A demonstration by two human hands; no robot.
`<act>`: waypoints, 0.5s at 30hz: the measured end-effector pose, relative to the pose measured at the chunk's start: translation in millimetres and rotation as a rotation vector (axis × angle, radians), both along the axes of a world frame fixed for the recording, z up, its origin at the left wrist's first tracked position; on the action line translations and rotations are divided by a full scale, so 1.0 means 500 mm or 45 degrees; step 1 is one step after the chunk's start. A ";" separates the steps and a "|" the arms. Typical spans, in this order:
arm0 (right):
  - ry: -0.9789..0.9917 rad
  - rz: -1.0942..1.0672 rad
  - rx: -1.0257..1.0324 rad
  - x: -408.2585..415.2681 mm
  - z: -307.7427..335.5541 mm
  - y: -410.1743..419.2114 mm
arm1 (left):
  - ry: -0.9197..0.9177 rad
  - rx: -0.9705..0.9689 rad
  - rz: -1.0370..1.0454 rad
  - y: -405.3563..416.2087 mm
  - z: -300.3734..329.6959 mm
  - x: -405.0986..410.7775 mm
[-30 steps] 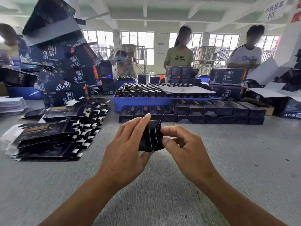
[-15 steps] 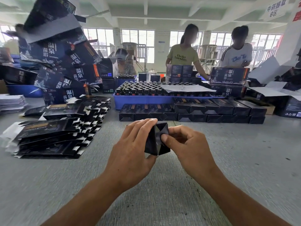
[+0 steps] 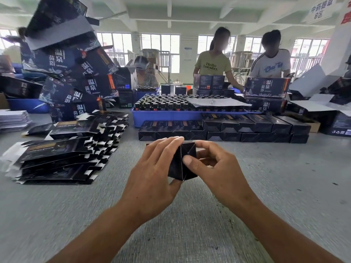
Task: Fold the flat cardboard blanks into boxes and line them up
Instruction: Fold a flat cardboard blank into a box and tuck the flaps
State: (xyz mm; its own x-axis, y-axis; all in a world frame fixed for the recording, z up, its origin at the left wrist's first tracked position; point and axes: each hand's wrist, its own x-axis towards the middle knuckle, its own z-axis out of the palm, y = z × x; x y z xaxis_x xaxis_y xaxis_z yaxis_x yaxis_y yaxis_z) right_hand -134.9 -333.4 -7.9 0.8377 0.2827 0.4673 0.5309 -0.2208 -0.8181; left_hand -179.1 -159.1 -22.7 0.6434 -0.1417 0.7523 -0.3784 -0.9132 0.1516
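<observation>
Holding the small black box (image 3: pixel 182 161) end-on above the grey tabletop (image 3: pixel 266 186), the person works its end flaps shut. The left hand (image 3: pixel 152 179) wraps the box body, fingers over the top edge and thumb beneath: a closed grip on the box. The right hand (image 3: pixel 214 168) presses its thumb onto the end panel, with the remaining fingers curled behind the far side, so it too grips the box. The end shows a diagonal seam, and in my judgement the flaps are folded in but not fully seated.

To finish the step well, the left hand should keep the walls square without crushing them, while the right thumb drives the last flap straight in along its crease until it sits flush. Skewed pressure would likely buckle the panel.

Left of the hands, well apart, lies the stack of flat blanks (image 3: pixel 62 149), still a deep pile. Beyond the hands stands the row of finished boxes (image 3: pixel 224 130), two tiers in part, lined up against a blue tray of bottles (image 3: pixel 171 111). The left end of that row looks the likely place for this box. Larger printed cartons (image 3: pixel 66 63) are heaped at far left; three people (image 3: pixel 213 65) work at the far side.
</observation>
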 end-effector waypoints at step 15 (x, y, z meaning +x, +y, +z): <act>0.451 0.160 -0.028 0.023 -0.011 -0.003 | 0.392 -1.208 -0.235 0.010 0.027 0.004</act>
